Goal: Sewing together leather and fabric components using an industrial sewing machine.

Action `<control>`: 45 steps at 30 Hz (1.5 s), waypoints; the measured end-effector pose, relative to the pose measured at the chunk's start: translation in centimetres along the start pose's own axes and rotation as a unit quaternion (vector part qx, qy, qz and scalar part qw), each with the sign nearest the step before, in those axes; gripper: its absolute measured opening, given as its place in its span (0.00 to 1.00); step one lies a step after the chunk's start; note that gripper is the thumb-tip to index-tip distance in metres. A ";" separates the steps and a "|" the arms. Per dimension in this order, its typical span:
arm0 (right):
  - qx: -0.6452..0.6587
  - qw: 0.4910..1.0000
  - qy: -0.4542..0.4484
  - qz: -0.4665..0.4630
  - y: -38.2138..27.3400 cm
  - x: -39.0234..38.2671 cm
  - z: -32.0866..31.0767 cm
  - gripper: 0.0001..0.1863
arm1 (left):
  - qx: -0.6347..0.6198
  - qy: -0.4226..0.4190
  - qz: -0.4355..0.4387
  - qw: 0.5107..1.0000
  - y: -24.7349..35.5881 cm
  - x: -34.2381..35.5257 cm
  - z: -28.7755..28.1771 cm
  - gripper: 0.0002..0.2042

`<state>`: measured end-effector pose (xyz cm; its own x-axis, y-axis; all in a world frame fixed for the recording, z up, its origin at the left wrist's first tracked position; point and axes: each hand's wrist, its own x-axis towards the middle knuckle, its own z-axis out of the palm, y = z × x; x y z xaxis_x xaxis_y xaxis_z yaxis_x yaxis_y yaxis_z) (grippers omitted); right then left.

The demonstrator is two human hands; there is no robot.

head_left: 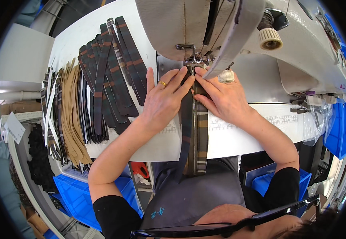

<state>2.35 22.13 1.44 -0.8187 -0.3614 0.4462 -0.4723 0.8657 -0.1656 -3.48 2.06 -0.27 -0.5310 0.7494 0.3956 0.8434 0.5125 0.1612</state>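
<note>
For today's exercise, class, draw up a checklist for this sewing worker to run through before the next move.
1. Left hand and right hand both on the zipper piece: ok.
2. Fingertips well clear of the presser foot: not ok, they lie close to it.
3. Presser foot lowered onto the work: cannot tell.
4. Zipper stitched to the plaid fabric beside it: cannot tell.
5. Piled plaid strips apart from the zipper piece: ok, off to the left.

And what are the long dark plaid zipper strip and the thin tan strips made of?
Plaid zipper strip: probably woven fabric, matte, with checked pattern; its toothed line glints like metal. Tan strips: likely matte cloth, judging by their limp, bending lengths; fibre unclear.
</note>
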 end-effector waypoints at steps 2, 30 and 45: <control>0.002 1.000 0.000 0.001 0.1 0.0 0.1 0.19 | -0.001 0.000 -0.001 1.000 0.0 0.1 0.0 0.24; 0.011 1.000 0.015 0.001 0.6 0.2 0.7 0.23 | 0.023 0.031 0.011 0.999 0.1 -0.2 0.1 0.24; -0.035 0.998 -0.056 0.023 0.8 0.8 0.2 0.25 | 0.011 0.021 -0.016 1.000 -0.2 0.3 0.5 0.23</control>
<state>1.27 22.44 1.45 -0.8720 -0.3536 0.3385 -0.4129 0.9028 -0.1205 -3.86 2.38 -0.64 -0.5534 0.7146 0.4278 0.8238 0.5452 0.1550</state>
